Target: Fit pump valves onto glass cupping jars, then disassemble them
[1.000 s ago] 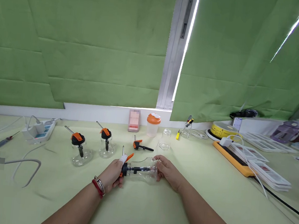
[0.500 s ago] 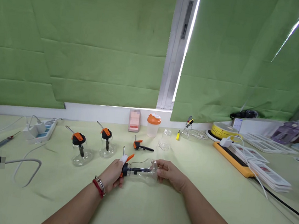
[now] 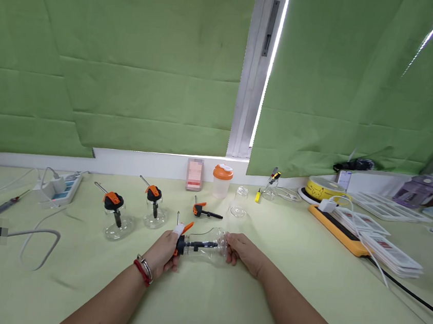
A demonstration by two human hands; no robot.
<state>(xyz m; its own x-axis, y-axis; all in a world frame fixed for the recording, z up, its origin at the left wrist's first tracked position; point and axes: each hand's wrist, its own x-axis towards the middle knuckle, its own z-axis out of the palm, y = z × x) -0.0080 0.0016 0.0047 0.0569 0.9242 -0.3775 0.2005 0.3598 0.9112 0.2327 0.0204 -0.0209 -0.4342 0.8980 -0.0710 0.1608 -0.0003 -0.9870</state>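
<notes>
A clear glass bottle (image 3: 212, 254) lies sideways between my hands, its mouth to the left and its wide base to the right. My left hand (image 3: 162, 251) is closed around the black and orange bottle cap (image 3: 180, 246), thumb on top. From that cap a thin metal spout points up, and a dark tube (image 3: 202, 244) runs inside the glass. My right hand (image 3: 243, 252) grips the base with bent fingers. Just beyond lies a loose black and orange cap (image 3: 205, 212) with its tube, beside an upright uncapped glass bottle (image 3: 239, 204).
Two capped glass bottles (image 3: 118, 229) (image 3: 154, 217) stand at left. Along the wall are a cup with an orange lid (image 3: 222, 180) and a jar of tools (image 3: 271, 189). A yellow power strip (image 3: 336, 231) and white trays (image 3: 392, 255) lie right, a screwdriver (image 3: 6, 205) far left.
The fingers of my right hand have shifted around the bottle's base, and the wrist has turned slightly. My left hand stays nearly still on the cap.
</notes>
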